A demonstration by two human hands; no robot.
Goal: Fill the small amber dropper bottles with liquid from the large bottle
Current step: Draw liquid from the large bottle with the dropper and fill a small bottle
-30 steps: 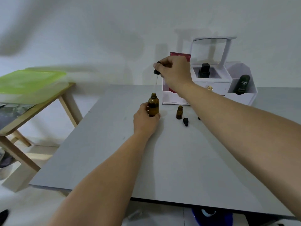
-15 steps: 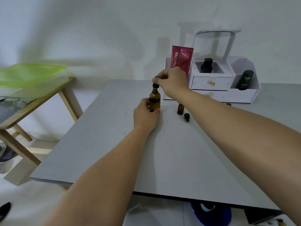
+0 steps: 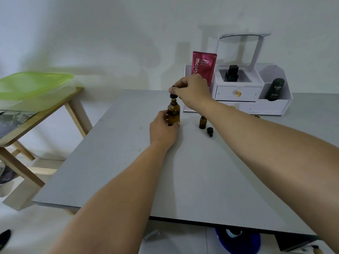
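The large amber bottle (image 3: pixel 173 114) stands upright on the grey table (image 3: pixel 192 171). My left hand (image 3: pixel 162 131) grips its lower body. My right hand (image 3: pixel 190 91) pinches the black dropper cap (image 3: pixel 173 95) just above the bottle's neck, the pipette reaching into the bottle. A small amber dropper bottle (image 3: pixel 202 122) stands open to the right, and its black cap (image 3: pixel 210 131) lies on the table beside it. Another small amber bottle (image 3: pixel 256 116) peeks out behind my right forearm.
A white cosmetics organiser (image 3: pixel 244 105) stands at the back of the table with a red tube (image 3: pixel 203 65), a black bottle (image 3: pixel 232 73) and a dark tube (image 3: pixel 275 89). A wooden side table (image 3: pixel 42 116) with a green lid (image 3: pixel 34 83) stands at the left.
My right hand came down from high above the bottle with the dropper and put its pipette into the large bottle's neck. My left hand kept holding the bottle.
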